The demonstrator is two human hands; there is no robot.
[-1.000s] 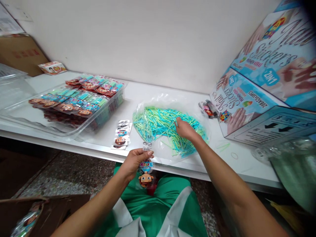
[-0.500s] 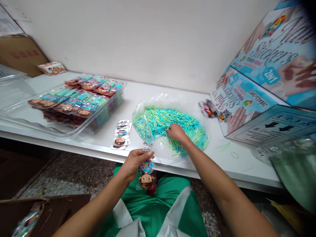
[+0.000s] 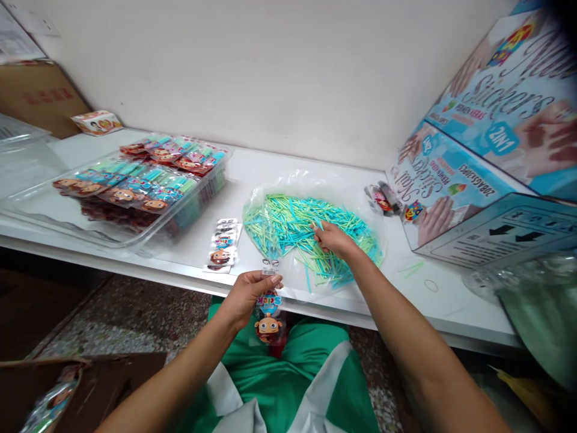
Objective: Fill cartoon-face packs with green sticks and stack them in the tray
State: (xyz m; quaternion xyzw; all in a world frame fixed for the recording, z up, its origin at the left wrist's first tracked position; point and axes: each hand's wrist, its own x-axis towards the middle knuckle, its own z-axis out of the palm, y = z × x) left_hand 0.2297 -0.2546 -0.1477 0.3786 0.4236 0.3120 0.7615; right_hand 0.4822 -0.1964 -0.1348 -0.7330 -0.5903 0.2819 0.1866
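Note:
My left hand [image 3: 252,293] pinches the top of a small printed plastic pouch [image 3: 268,325] with a cartoon face, hanging just past the table's front edge. My right hand [image 3: 332,239] is closed over a heap of thin green and blue sticks [image 3: 297,216], with a bit of stick showing at its fingertips; how many it grips is hidden. The heap lies on an opened clear plastic bag [image 3: 293,182]. Left of that bag, a small stack of flat printed pouches [image 3: 222,243] rests on the white table [image 3: 180,267].
A clear plastic tray [image 3: 128,240] at the left holds rows of filled pouches [image 3: 135,192]. Large blue Nail Stickers boxes [image 3: 469,186] stand at the right. Near them lie a dark packet [image 3: 382,198], loose green sticks [image 3: 413,269] and a rubber band [image 3: 431,285].
My right hand has drawn slightly right across the heap, and a stick end now shows at its fingertips. My left hand keeps the pouch in nearly the same place.

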